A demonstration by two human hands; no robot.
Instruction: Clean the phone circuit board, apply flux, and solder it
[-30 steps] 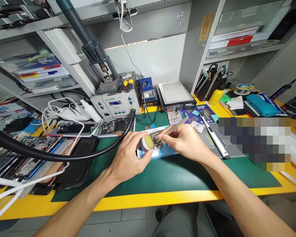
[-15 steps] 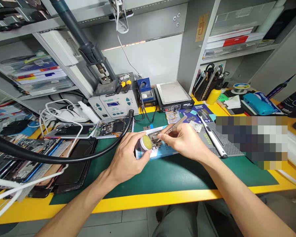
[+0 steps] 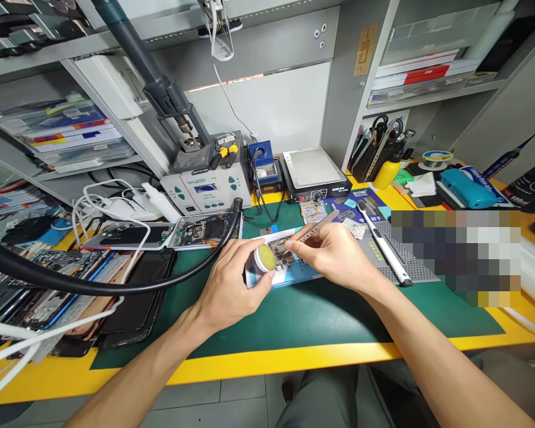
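My left hand point(image 3: 234, 279) is closed around a small round jar point(image 3: 264, 258) of yellow-green paste, tilted so that its open top faces right. Pinched in my right hand point(image 3: 334, 252) is a pair of metal tweezers point(image 3: 318, 226), pointing down and left. Their tips are hidden by my fingers. Between both hands lies a small circuit board point(image 3: 282, 252) with metal shields, on a blue and white box point(image 3: 301, 274). The jar sits just over the board's left end.
A hot-air station point(image 3: 205, 187) stands behind my left hand, its black hose point(image 3: 160, 290) curving across the front left. Phone parts point(image 3: 134, 297) lie at left. A hot plate point(image 3: 316, 172) stands at the back. A white pen-like tool point(image 3: 386, 246) rests on a grey perforated mat point(image 3: 410, 252).
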